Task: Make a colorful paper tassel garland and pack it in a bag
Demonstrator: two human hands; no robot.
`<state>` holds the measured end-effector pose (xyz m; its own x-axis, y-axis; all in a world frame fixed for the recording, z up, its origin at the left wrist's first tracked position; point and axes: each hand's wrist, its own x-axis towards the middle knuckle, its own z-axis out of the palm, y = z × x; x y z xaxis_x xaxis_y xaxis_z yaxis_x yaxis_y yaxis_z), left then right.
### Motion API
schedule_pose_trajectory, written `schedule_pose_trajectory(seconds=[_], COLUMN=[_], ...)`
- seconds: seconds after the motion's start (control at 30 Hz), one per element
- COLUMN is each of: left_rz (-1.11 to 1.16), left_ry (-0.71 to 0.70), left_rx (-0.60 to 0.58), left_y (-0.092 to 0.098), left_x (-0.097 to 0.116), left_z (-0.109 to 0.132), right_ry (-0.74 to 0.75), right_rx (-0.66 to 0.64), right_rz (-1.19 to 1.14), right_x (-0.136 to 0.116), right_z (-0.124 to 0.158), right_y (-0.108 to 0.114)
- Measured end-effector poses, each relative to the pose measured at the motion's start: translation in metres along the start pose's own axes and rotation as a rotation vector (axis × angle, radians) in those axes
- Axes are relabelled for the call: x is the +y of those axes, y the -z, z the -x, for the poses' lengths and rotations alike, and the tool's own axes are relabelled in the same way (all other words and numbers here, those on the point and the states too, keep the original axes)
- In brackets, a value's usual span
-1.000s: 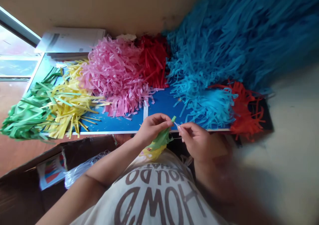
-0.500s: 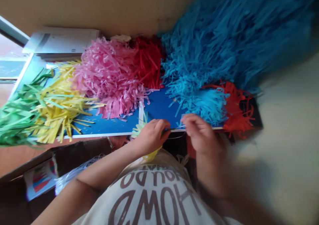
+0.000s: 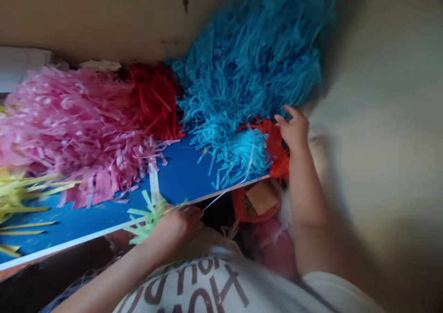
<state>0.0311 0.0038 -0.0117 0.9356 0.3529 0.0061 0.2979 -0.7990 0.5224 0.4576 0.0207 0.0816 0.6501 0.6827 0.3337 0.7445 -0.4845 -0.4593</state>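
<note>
My left hand (image 3: 176,227) is closed on a small bundle of green paper strips (image 3: 147,216) at the near edge of the blue board (image 3: 180,177). A thin pale string (image 3: 235,174) runs from that hand up and right over the blue fringe. My right hand (image 3: 294,128) has reached far right and rests on the red-orange paper fringe (image 3: 273,147) beside the big heap of blue paper fringe (image 3: 249,77). Its fingers are curled and partly hidden, and what they hold I cannot make out.
Pink fringe (image 3: 69,123) and dark red fringe (image 3: 154,98) lie on the board to the left, with yellow strips (image 3: 20,193) at the far left. A beige wall (image 3: 86,13) stands behind. A red bag with a brown card (image 3: 261,197) sits below the board's edge.
My right hand has left the green bundle and swung up and right onto the red-orange fringe. The view has turned right. My left hand keeps the bundle, lower at the board's edge.
</note>
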Motion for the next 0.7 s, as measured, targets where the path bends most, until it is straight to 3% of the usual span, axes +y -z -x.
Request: schedule_pose_trajectory(seconds=[0.1, 0.23, 0.4, 0.57, 0.7], left_rz=[0.020, 0.098, 0.085, 0.089, 0.120], left_ry=[-0.085, -0.132, -0.199, -0.185, -0.153], left_rx=[0.096, 0.180, 0.107, 0.130, 0.140], left_y=[0.012, 0.017, 0.020, 0.020, 0.010], left_x=[-0.006, -0.008, 0.003, 0.003, -0.002], left_z=[0.005, 0.000, -0.017, -0.015, -0.010], right_ry=[-0.216, -0.369, -0.405, -0.416, -0.402], right_rx=[-0.153, -0.364, -0.458, -0.410, -0.454], right_rz=[0.325, 0.414, 0.381, 0.402, 0.406], right_x=[0.056, 0.102, 0.118, 0.129, 0.129], right_z=[0.018, 0.031, 0.031, 0.040, 0.059], right_y=[-0.004, -0.008, -0.020, -0.005, -0.004])
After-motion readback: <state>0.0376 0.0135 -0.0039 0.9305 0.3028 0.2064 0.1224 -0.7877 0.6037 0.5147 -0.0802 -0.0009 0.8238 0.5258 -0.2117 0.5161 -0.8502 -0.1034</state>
